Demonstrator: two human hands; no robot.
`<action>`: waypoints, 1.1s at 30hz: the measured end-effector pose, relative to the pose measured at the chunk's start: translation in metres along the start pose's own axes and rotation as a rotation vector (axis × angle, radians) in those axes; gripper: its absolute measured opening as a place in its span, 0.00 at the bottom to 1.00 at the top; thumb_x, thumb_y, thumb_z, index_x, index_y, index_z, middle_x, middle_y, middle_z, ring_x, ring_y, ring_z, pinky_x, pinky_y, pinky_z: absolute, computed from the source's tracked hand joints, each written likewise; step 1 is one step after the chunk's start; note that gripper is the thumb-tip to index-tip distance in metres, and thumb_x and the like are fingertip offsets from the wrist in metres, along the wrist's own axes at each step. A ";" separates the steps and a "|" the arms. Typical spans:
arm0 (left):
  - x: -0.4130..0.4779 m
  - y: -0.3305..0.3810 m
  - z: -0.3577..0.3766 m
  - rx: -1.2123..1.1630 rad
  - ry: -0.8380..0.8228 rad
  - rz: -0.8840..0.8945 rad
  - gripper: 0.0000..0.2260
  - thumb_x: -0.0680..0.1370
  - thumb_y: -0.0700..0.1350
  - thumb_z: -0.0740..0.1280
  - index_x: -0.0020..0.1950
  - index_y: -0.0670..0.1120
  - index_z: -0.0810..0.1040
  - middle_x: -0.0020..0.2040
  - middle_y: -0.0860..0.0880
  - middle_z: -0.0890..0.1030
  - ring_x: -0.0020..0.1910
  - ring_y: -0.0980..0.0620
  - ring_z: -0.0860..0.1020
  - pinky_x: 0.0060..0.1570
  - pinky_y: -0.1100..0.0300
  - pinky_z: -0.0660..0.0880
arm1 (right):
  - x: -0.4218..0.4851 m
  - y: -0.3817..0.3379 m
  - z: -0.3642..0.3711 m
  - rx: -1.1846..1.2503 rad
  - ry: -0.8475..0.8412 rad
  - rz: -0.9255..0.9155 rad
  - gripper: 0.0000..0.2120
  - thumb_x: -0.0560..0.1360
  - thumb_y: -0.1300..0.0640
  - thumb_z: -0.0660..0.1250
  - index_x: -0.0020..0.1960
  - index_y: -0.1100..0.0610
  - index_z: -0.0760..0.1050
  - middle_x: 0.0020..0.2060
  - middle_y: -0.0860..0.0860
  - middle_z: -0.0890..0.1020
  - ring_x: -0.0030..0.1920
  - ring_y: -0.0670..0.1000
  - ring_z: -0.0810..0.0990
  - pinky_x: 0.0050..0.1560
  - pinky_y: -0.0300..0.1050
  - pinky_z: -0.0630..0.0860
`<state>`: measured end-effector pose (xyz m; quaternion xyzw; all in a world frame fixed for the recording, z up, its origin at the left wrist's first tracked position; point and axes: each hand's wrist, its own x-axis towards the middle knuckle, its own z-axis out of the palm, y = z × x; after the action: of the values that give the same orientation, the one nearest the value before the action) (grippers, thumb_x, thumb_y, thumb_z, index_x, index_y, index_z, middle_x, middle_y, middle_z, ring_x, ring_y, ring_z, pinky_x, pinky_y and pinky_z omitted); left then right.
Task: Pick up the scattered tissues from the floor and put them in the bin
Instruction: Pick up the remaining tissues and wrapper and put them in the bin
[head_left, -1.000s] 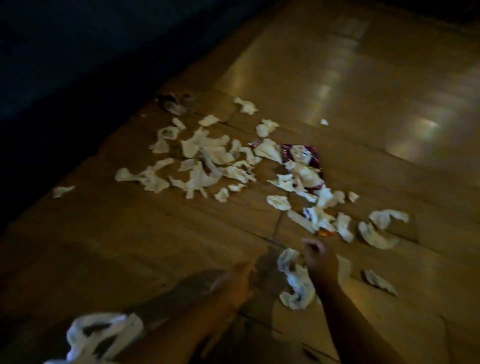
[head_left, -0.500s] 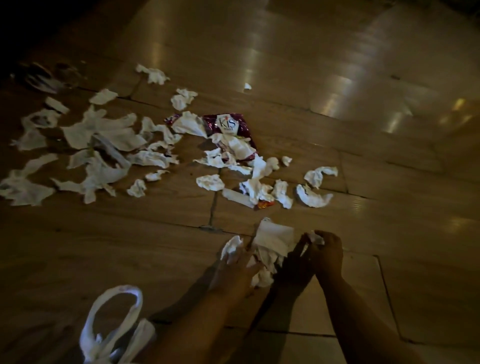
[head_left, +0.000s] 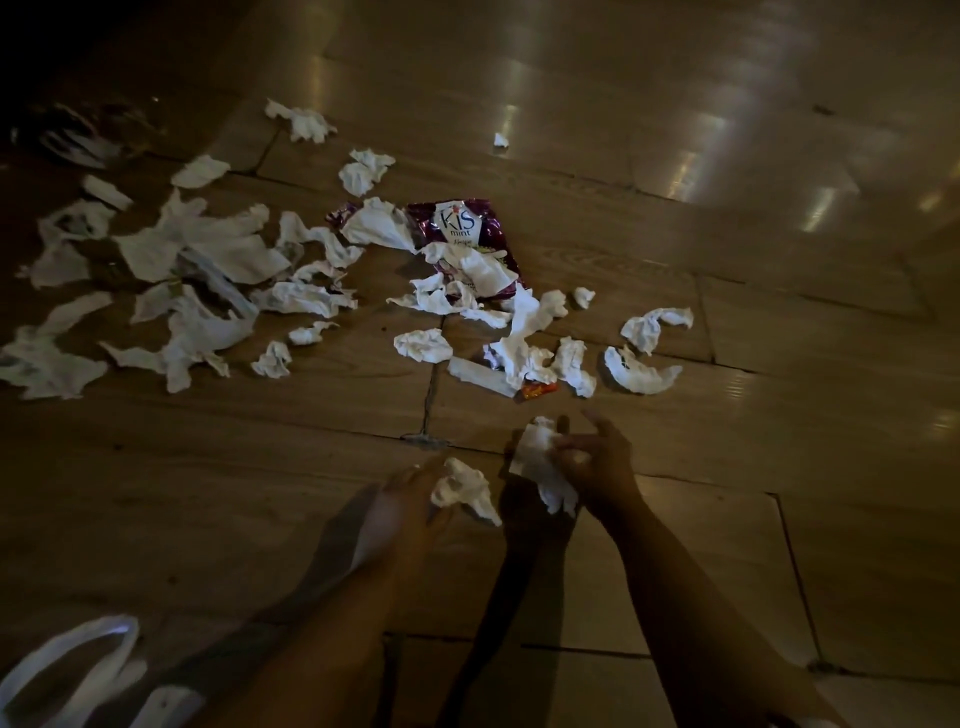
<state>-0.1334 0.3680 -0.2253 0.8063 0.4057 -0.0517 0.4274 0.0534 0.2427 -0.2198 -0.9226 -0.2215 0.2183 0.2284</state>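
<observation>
Several torn white tissues lie scattered over the dim wooden floor, most of them left and centre. My right hand is closed on a crumpled white tissue just above the floor. My left hand grips another crumpled tissue beside it. Both hands sit just below a cluster of tissue scraps. No bin is in view.
A purple "KIS mint" wrapper lies among the tissues. A small orange wrapper sits by the nearest scraps. White bag handles show at the bottom left. The far left is dark.
The view has shifted right and closer to the pile. Both hands have gathered tissues off the floor and now hold separate wads, a little apart.
</observation>
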 end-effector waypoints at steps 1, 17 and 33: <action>0.003 -0.001 -0.001 -0.008 0.002 -0.065 0.20 0.78 0.43 0.63 0.70 0.41 0.67 0.70 0.42 0.68 0.69 0.44 0.67 0.68 0.54 0.62 | 0.000 -0.005 0.006 -0.063 -0.142 -0.012 0.16 0.70 0.50 0.71 0.57 0.53 0.78 0.68 0.51 0.69 0.70 0.57 0.63 0.69 0.56 0.64; 0.011 -0.013 0.005 0.534 -0.264 0.250 0.29 0.79 0.50 0.56 0.77 0.53 0.46 0.78 0.50 0.43 0.77 0.45 0.45 0.74 0.45 0.49 | 0.061 -0.068 0.010 0.353 0.156 -0.142 0.24 0.70 0.59 0.71 0.64 0.55 0.71 0.57 0.50 0.76 0.55 0.51 0.78 0.50 0.46 0.79; -0.010 -0.029 -0.001 0.129 -0.143 0.128 0.15 0.79 0.48 0.60 0.65 0.50 0.73 0.68 0.50 0.69 0.65 0.54 0.69 0.62 0.68 0.62 | 0.030 -0.062 0.068 -0.101 -0.018 -0.380 0.17 0.74 0.58 0.67 0.63 0.53 0.76 0.64 0.53 0.74 0.62 0.53 0.74 0.60 0.41 0.69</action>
<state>-0.1604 0.3715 -0.2396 0.8507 0.3178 -0.1076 0.4047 0.0242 0.3296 -0.2509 -0.8725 -0.4043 0.1682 0.2168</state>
